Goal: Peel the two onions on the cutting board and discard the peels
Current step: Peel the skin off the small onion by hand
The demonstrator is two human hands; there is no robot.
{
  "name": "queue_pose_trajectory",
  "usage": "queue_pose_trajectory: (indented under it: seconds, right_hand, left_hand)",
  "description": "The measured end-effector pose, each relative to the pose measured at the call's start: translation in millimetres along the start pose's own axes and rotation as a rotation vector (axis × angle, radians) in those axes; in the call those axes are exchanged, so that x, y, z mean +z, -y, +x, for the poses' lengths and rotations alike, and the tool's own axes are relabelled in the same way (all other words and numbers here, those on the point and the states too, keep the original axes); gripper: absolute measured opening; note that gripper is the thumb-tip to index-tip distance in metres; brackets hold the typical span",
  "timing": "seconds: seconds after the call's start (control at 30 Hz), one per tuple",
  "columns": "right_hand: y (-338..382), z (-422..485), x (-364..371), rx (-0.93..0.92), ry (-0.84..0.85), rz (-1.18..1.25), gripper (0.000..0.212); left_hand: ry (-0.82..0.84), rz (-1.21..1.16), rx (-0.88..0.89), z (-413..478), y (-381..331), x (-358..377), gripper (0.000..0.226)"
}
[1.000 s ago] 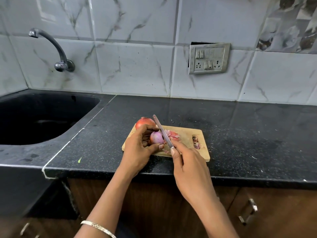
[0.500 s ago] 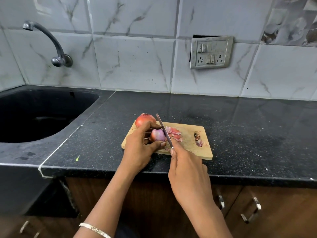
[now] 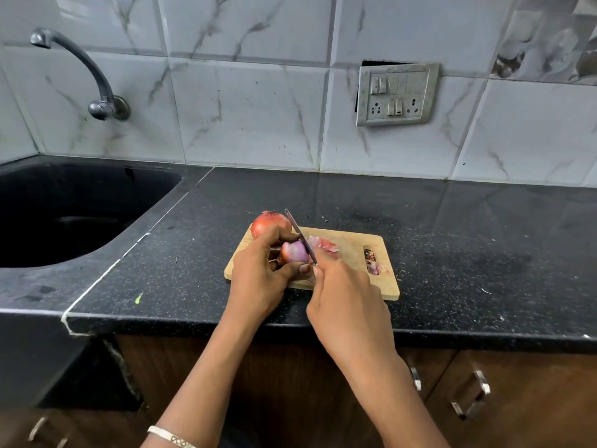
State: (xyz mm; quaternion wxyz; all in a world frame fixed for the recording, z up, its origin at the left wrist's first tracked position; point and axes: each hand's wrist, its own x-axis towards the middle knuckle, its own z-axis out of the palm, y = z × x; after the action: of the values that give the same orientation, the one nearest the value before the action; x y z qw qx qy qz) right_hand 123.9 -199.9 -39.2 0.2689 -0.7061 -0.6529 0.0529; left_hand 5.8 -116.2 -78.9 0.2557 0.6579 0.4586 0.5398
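— What are my hands holding?
— Your left hand (image 3: 258, 279) curls fingers and thumb around a partly peeled onion (image 3: 294, 252) over the cutting board (image 3: 355, 282). Your right hand (image 3: 345, 305) grips a knife (image 3: 300, 236), its blade against that onion.
— The other onion?
— The unpeeled onion (image 3: 269, 223) sits at the board's far-left corner. Loose peels (image 3: 323, 244) lie right of the blade.

Soft even light, glare on the countertop (image 3: 371, 202), edges bowed

Purple half-peeled onion (image 3: 294, 252) gripped in my left fingers (image 3: 281, 236) over the wooden cutting board (image 3: 353, 250). Unpeeled red onion (image 3: 270, 223) sits at its far-left corner. Loose pink peels (image 3: 324, 244) lie mid-board.
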Motion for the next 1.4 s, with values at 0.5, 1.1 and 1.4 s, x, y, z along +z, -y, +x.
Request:
queue_pose_trajectory:
  seconds: [0.5, 1.1, 1.4]
  right_hand:
    - [-0.8, -13.6, -4.0, 0.014, -0.009, -0.051, 0.049]
    - [5.5, -20.2, -3.3, 0.082, -0.007, -0.068, 0.054]
    - [14.2, -4.7, 0.1, 0.091, 0.003, -0.031, 0.058]
  left_hand:
    - [-0.024, 0.029, 0.003, 0.1, -0.6, -0.5, 0.044]
    - [-0.001, 0.061, 0.024, -4.1, -10.4, 1.7, 0.047]
    - [-0.005, 0.048, 0.006, -2.8, -8.2, 0.8, 0.046]
